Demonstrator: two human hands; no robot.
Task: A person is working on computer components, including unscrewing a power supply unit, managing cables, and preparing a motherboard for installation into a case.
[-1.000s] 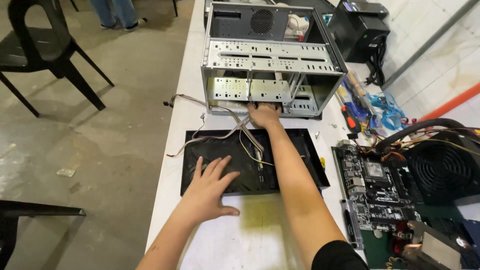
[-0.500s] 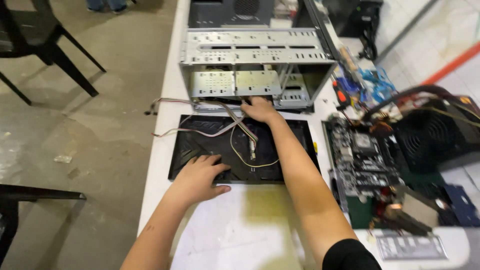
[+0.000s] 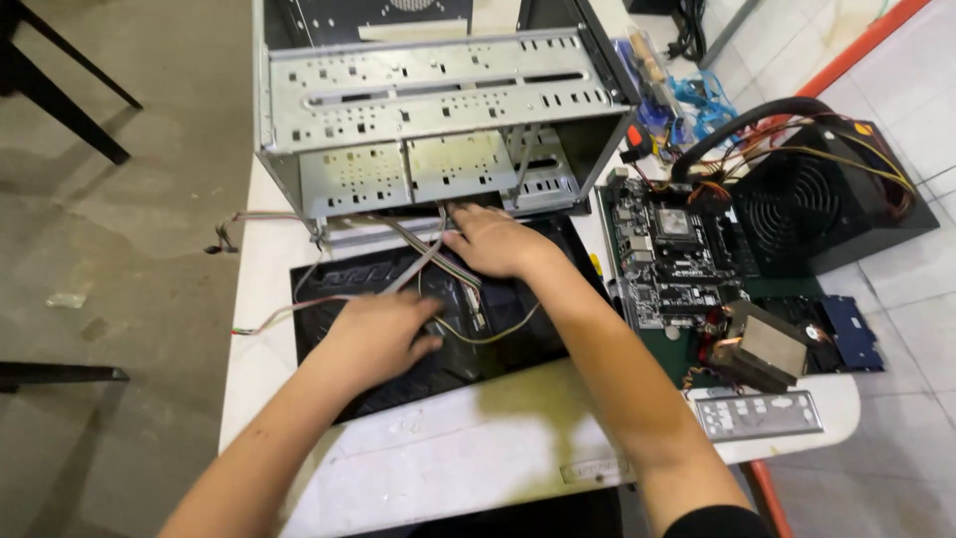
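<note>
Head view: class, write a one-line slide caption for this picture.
Left hand rests on a black panel while the right hand reaches among loose cables below an open metal computer case.

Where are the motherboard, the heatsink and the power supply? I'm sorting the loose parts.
motherboard [image 3: 669, 254], head view, on its middle.
heatsink [image 3: 765, 344], head view, on its top.
power supply [image 3: 812, 204], head view, on its fan grille.

The left hand [image 3: 383, 334] lies flat on the black panel [image 3: 498, 339], over loose cables [image 3: 438, 259]. The right hand [image 3: 493, 241] reaches those cables at the mouth of the open metal computer case [image 3: 438, 110], with a motherboard [image 3: 672, 254] just beside on the white worktop [image 3: 448, 458].
</note>
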